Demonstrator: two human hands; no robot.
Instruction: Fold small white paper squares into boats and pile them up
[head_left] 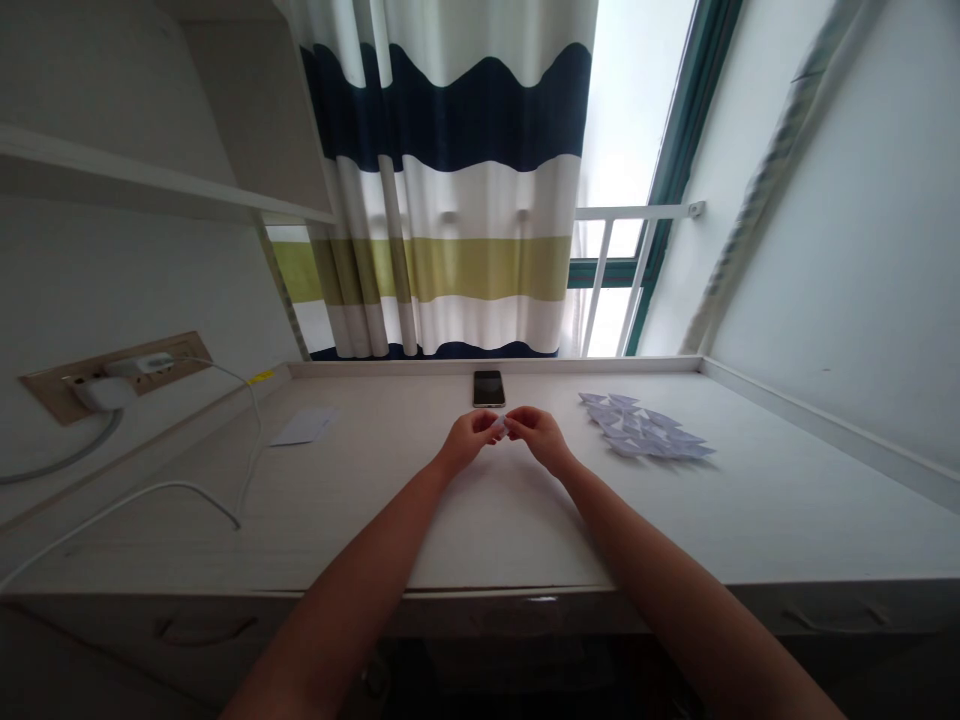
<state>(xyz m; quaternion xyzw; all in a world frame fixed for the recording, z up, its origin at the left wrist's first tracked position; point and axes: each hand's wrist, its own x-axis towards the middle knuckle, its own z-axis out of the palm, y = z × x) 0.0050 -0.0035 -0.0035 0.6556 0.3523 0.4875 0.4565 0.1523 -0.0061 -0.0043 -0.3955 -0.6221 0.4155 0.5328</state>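
No lettering, numbers or signs are readable here.

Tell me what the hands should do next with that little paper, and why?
Perhaps pinch a crease into the small paper: the left hand and right hand both hold it at their fingertips, and pointed paper pieces lie grouped to the right, seemingly folded.
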